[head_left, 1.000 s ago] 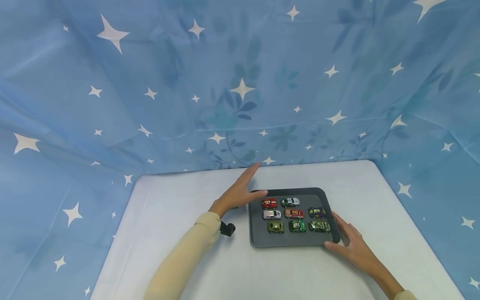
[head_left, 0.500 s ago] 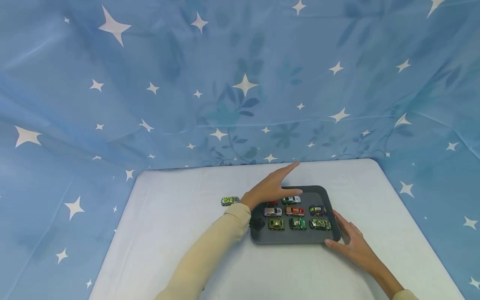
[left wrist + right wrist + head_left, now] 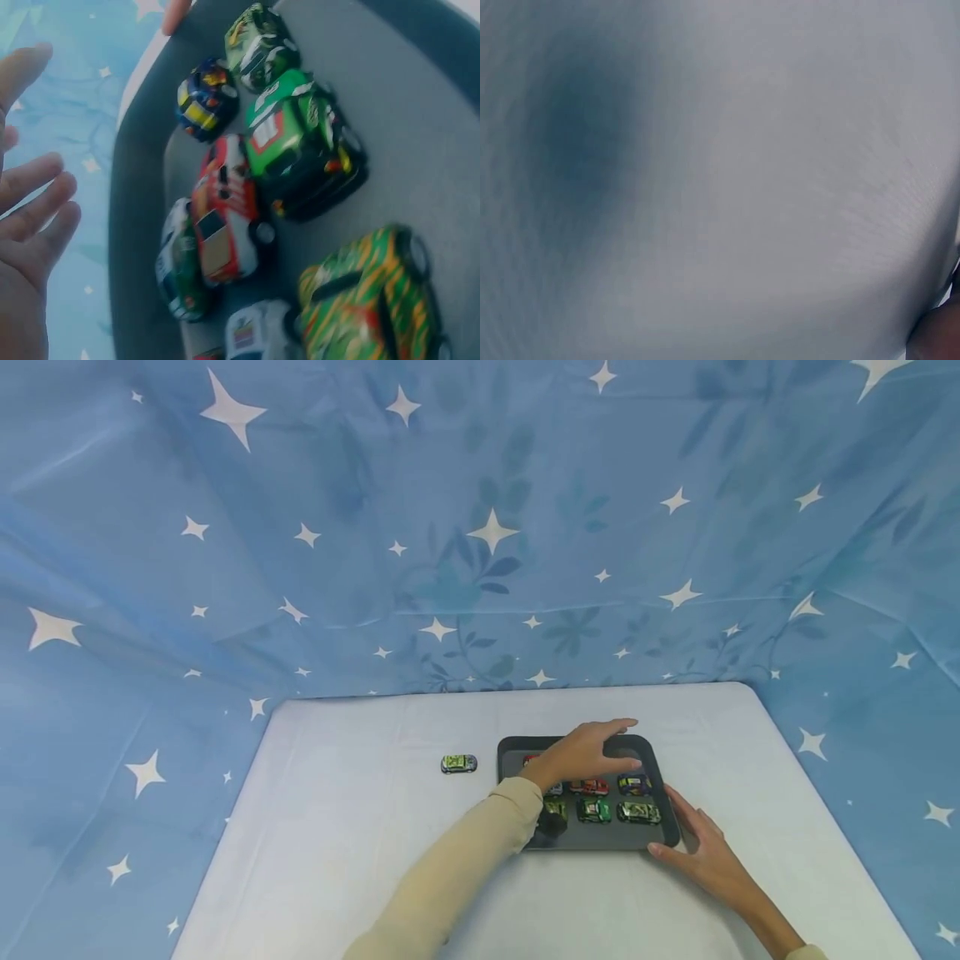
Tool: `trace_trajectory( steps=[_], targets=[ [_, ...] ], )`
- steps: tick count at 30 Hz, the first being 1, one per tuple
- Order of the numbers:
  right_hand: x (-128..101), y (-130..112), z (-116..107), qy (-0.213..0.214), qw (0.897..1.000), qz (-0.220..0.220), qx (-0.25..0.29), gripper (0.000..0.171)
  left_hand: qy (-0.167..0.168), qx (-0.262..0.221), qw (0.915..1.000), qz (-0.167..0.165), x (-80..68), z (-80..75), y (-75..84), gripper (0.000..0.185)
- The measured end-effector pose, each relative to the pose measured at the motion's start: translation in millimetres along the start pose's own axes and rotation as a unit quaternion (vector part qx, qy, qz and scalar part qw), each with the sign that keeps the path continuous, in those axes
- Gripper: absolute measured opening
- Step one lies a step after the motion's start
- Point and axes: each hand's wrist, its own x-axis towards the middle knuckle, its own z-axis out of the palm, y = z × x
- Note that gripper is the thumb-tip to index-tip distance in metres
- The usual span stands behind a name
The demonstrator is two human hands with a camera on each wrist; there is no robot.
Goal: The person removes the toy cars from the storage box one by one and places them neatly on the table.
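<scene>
A dark grey tray [image 3: 660, 772] on the white table holds several toy cars in rows. My left hand [image 3: 592, 747] hovers over the tray's back row with fingers straight and holds nothing; it hides some of the cars. In the left wrist view the hand [image 3: 30, 217] is spread beside a red car [image 3: 221, 214], a green car [image 3: 300, 139] and a blue and yellow car [image 3: 202, 97]. My right hand [image 3: 701, 852] lies flat against the tray's near right corner. One green toy car [image 3: 458, 764] stands alone on the table left of the tray.
The white table [image 3: 337, 860] is backed and flanked by a blue cloth with white stars [image 3: 480, 527]. The right wrist view shows only blurred white table surface [image 3: 720, 180].
My left hand has swung from the tray's left edge to over its back row, uncovering the lone green car on the table. The right hand has stayed at the tray's corner.
</scene>
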Motion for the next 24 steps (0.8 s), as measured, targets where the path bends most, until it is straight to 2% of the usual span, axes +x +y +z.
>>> trace_trajectory(
  steps=[5,14,24],
  targets=[
    [-0.6,-1.0,-0.7,0.0,1.0,-0.003,0.005,0.102,-0.017,0.013,0.9996,-0.016,7.7,14.2,-5.0,0.066],
    [-1.0,-1.9,-2.5,-0.005,1.0,0.016,0.008,0.103,-0.045,0.082,0.9951,-0.035,20.5,30.6,-6.7,0.061],
    [-2.1,-1.9,-2.0,-0.001,1.0,0.008,0.013,0.1,-0.049,0.128,0.9892,-0.052,20.4,41.7,-3.2,0.054]
  ],
)
